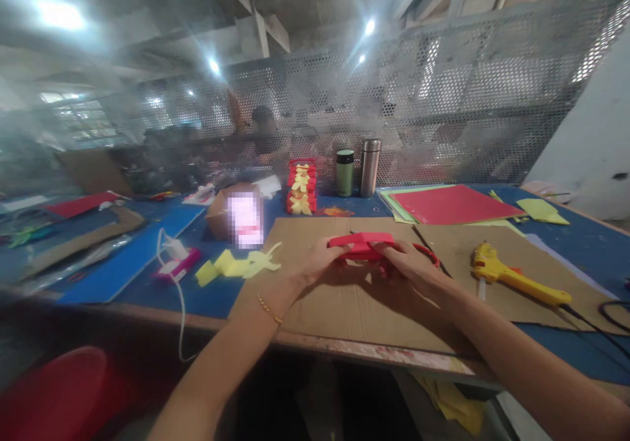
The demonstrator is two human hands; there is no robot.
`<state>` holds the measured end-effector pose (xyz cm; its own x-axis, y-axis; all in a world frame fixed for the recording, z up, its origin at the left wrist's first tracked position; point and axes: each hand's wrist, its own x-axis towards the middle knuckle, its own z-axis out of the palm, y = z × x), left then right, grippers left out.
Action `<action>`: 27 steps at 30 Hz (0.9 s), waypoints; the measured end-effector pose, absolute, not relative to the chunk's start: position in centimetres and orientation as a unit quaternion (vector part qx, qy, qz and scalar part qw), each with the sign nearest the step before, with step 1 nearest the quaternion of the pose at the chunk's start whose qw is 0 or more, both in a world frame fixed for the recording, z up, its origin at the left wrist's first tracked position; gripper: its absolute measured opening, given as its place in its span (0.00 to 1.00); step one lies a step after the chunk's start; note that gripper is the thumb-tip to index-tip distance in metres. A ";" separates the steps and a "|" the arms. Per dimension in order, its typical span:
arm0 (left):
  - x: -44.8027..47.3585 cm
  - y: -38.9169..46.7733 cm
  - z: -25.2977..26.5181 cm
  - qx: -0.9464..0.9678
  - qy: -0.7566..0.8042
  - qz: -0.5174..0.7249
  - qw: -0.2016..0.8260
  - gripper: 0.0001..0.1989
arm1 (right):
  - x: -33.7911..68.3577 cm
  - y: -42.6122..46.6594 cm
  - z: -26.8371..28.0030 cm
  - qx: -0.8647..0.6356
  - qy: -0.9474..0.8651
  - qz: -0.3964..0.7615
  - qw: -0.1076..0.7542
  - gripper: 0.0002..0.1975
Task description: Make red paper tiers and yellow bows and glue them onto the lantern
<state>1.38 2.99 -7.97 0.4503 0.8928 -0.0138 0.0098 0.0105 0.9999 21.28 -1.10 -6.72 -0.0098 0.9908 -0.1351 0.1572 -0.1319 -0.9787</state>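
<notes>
Leftward, magenta-and-white power strip (181,270): on the table, well to the left of the left hand, with a white cable looping over the edge; probably set there to be off the working area.
Pale-yellow paper cut-outs (241,265): loose, just left of the left hand, likely kept near for easy picking up.
Row of red pieces with yellow bows (302,188): beyond the left hand, set closely one behind another, perhaps to save space.
Left hand (319,262): closed around the near-left end of the held piece, thumb on its front, apparently to steady it.
Small flat-topped red box-like piece (363,245): between the two hands, above a brown cardboard sheet (344,316); bright, even red, straight-edged on top, its lower part hidden by fingers and shadow.
Right hand (411,267): gripping the right end, thumb pressed to the front, seemingly balancing the left.
Thin red loop (429,252): curving out past the right hand; I cannot tell whether it joins the piece.
Yellow plastic glue gun (516,275): right of the right hand, on the cardboard, presumably within its reach.
</notes>
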 end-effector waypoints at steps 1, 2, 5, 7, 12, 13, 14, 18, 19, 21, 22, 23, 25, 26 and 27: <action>1.4 3.0 -8.0 0.602 0.375 0.368 0.600 0.25 | 21.3 -1.0 -6.9 -0.565 -0.510 0.494 0.421 0.15; 1.4 3.0 -8.0 0.602 0.375 0.371 0.599 0.25 | 21.4 -1.0 -7.0 -0.561 -0.513 0.490 0.427 0.15; 1.5 2.9 -7.9 0.599 0.374 0.375 0.600 0.26 | 21.5 -1.1 -7.4 -0.538 -0.517 0.490 0.450 0.16; 1.5 2.9 -7.9 0.597 0.379 0.373 0.601 0.25 | 21.3 -1.3 -7.4 -0.534 -0.517 0.497 0.448 0.16; 1.4 2.7 -7.9 0.591 0.390 0.365 0.605 0.24 | 20.2 -2.4 -7.4 -0.526 -0.497 0.453 0.521 0.15; 1.4 2.7 -7.9 0.592 0.389 0.364 0.604 0.24 | 20.1 -2.5 -7.4 -0.524 -0.498 0.446 0.528 0.15; 1.3 2.7 -7.9 0.594 0.388 0.364 0.603 0.24 | 20.1 -2.4 -7.5 -0.527 -0.505 0.446 0.518 0.15; 1.3 2.8 -8.2 0.590 0.392 0.376 0.597 0.24 | 20.5 -1.8 -7.8 -0.559 -0.525 0.449 0.459 0.17; 1.3 2.9 -8.2 0.588 0.392 0.379 0.598 0.24 | 20.6 -1.7 -7.9 -0.559 -0.524 0.448 0.460 0.18; 1.4 3.1 -8.4 0.582 0.388 0.386 0.601 0.25 | 20.5 -1.8 -8.0 -0.548 -0.520 0.450 0.476 0.18; 1.4 3.2 -8.4 0.578 0.384 0.390 0.605 0.25 | 20.5 -1.9 -8.0 -0.542 -0.516 0.449 0.488 0.18; 1.4 3.3 -8.3 0.574 0.378 0.393 0.612 0.26 | 20.5 -1.9 -8.0 -0.537 -0.515 0.451 0.493 0.19; 1.4 3.3 -8.1 0.566 0.362 0.395 0.627 0.26 | 20.7 -1.9 -7.9 -0.524 -0.526 0.460 0.487 0.22; 1.4 3.2 -7.9 0.567 0.355 0.391 0.632 0.26 | 20.9 -1.7 -7.8 -0.518 -0.539 0.467 0.473 0.24; 1.3 3.0 -7.7 0.572 0.352 0.386 0.633 0.26 | 21.1 -1.6 -7.8 -0.513 -0.550 0.471 0.460 0.25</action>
